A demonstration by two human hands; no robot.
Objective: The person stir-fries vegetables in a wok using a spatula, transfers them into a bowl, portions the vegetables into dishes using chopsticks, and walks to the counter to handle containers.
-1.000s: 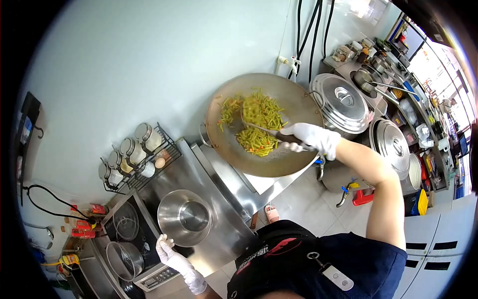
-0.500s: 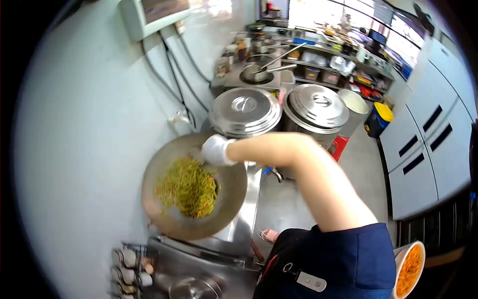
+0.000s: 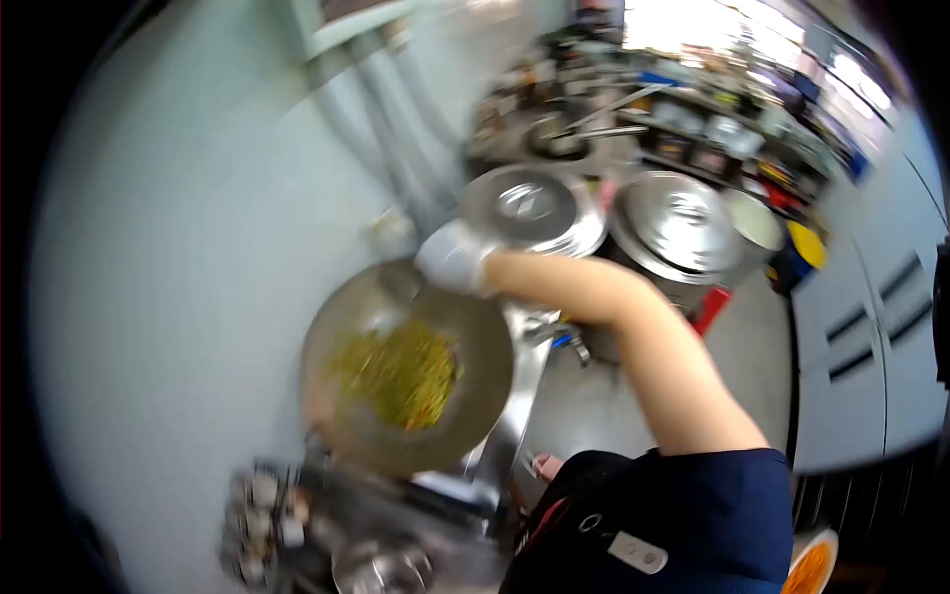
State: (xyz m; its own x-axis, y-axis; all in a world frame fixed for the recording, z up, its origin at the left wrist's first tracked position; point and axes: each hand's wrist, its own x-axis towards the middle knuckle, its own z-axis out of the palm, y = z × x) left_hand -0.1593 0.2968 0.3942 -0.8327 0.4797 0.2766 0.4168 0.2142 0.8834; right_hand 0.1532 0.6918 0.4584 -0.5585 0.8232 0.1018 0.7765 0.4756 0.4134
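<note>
My right hand (image 3: 455, 259), in a white glove, is at the far rim of a large wok (image 3: 485, 381). Its fingers look closed, but blur hides what is in them. Just below the glove, inside the wok, a grey rounded shape (image 3: 399, 281) looks like the head of a metal utensil; I cannot tell if it is in my grip. Shredded green food with orange bits (image 3: 406, 376) lies in the bottom of the wok. My left hand is out of view.
Two big lidded steel pots (image 3: 524, 203) stand beyond the wok. A bowl of orange shreds (image 3: 813, 564) is at the lower right. Blurred jars in a rack (image 3: 262, 515) sit by the wall (image 3: 178, 247). White cabinets (image 3: 851, 366) line the right side.
The view has swung, so the scene sits further right and is more blurred. My right hand has drawn up and away from the food, toward the wok's far rim.
</note>
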